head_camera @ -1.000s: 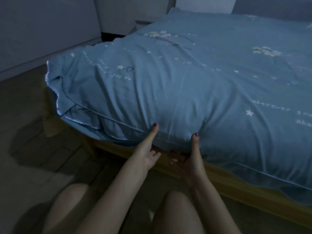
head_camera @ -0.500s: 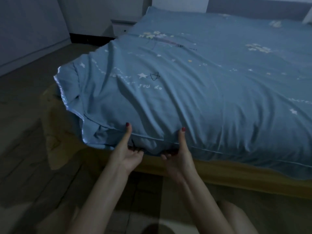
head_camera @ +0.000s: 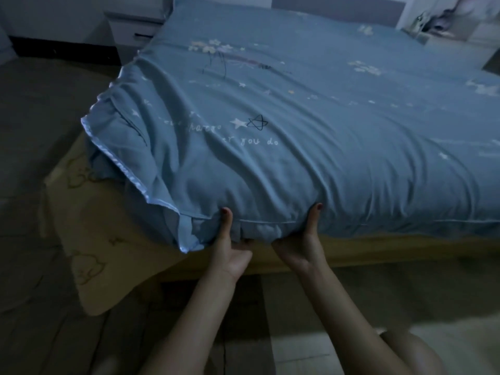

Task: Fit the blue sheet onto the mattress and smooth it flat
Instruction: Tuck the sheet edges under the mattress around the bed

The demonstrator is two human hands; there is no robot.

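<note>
Head view: the blue star-printed cotton sheet (head_camera: 311, 147) is draped over the mattress corner, its hem gripped by the left hand (head_camera: 230, 250) and right hand (head_camera: 300, 247), fingers tucked underneath. The hem is best drawn down evenly and tucked.

Left hand (head_camera: 230, 255) and right hand (head_camera: 300, 250) gripping blue sheet (head_camera: 297, 158) at mattress edge, thumbs up

Two hands at the edge, left hand (head_camera: 230, 253) and right hand (head_camera: 300, 247); one blue sheet (head_camera: 297, 158), one mattress, one nightstand (head_camera: 132, 31), one yellow mat (head_camera: 102, 239).
</note>
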